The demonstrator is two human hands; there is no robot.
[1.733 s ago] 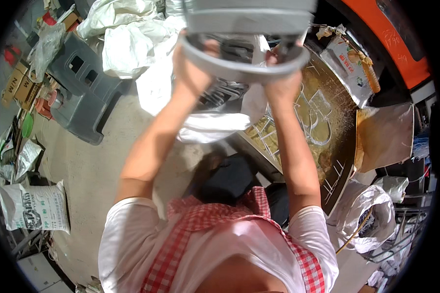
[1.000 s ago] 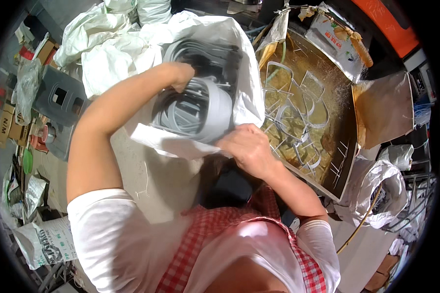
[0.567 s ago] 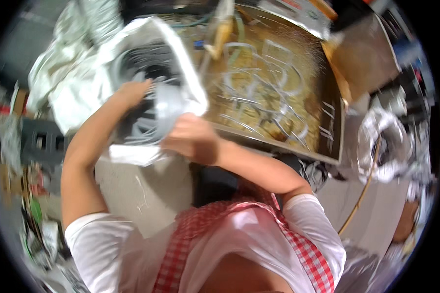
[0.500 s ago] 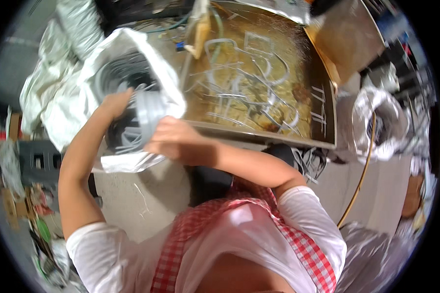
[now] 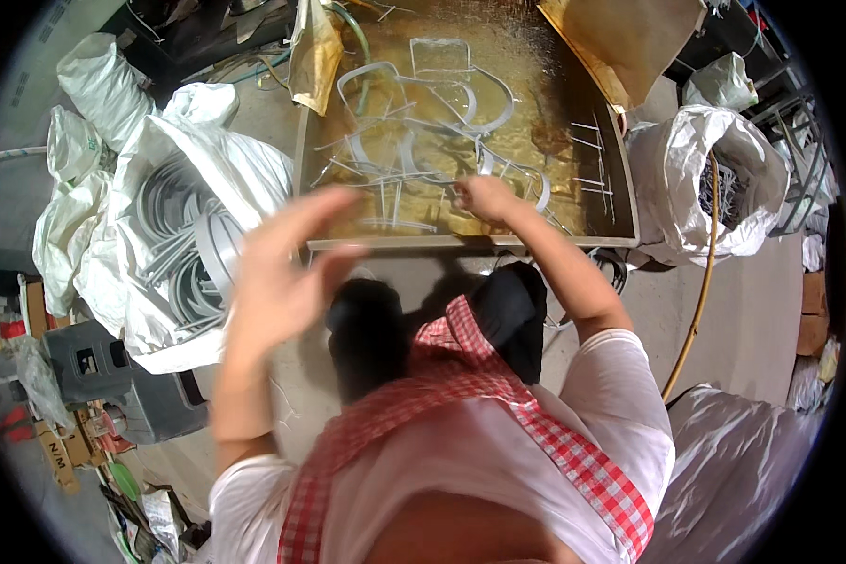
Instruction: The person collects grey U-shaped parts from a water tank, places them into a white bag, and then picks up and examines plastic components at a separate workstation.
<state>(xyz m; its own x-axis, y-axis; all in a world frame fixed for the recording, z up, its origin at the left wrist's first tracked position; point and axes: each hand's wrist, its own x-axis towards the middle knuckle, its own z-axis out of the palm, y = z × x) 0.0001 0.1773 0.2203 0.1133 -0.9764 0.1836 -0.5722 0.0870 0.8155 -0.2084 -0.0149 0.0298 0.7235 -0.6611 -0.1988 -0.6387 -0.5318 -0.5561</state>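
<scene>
My right hand point(image 5: 491, 199) is over the near part of a shallow tank point(image 5: 423, 242), its fingers pinched together at a pale strip point(image 5: 482, 158) among others; the exact grip is partly hidden. Curved bands and a pale rectangular frame point(image 5: 440, 54) lie in the tank's yellowish-brown liquid. My left hand point(image 5: 287, 268) is smeared by motion, raised between the tank and a white sack, with thumb and fingers apart and nothing visible in it. Coils of grey strip point(image 5: 183, 240) fill the open white sack point(image 5: 180, 357) at left, one wide grey band point(image 5: 218, 249) standing near its edge.
Right of the tank stands another white sack point(image 5: 663, 179) with grey scraps inside and a thin brown rod point(image 5: 697, 329) leaning out. A brown-stained board point(image 5: 630, 42) rests at the tank's far right corner. A dark plastic case point(image 5: 150, 399) sits at lower left.
Both hands have left the sack at left. My right hand has moved right, over the tank; my left has come back toward me and opened. The view has shifted too.
</scene>
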